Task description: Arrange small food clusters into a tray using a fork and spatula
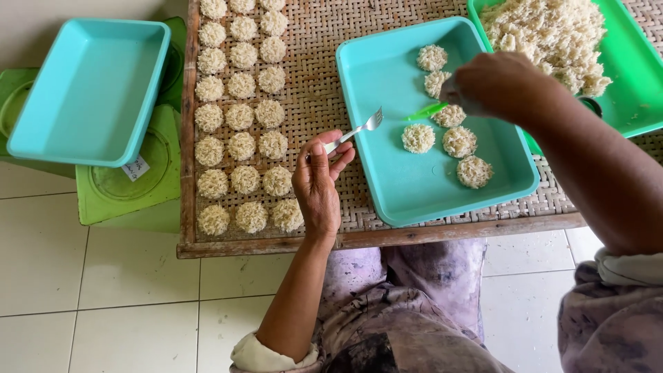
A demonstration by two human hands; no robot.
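White floor tiles are surrounding a woven mat (pixel 324 41) of noodle rounds (pixel 242 86).
Left hand (pixel 318 183) is pinching a fork (pixel 359 129) toward one o'clock; right hand (pixel 494 84), closed on a green tool (pixel 426 110), is working over the teal tray (pixel 394 186), where crumbly rounds (pixel 418 138) could break if jabbed.

Empty teal tray (pixel 90 90) on green stools (pixel 124 186), white tiled floor (pixel 90 297)

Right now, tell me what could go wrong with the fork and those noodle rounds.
1. The left hand pinches the fork only at its handle end, so it could slip.
2. The right hand works right over the noodle rounds in the teal tray; a bump might crush one.
3. That tray's corner nears the woven mat's wooden edge and could tip.
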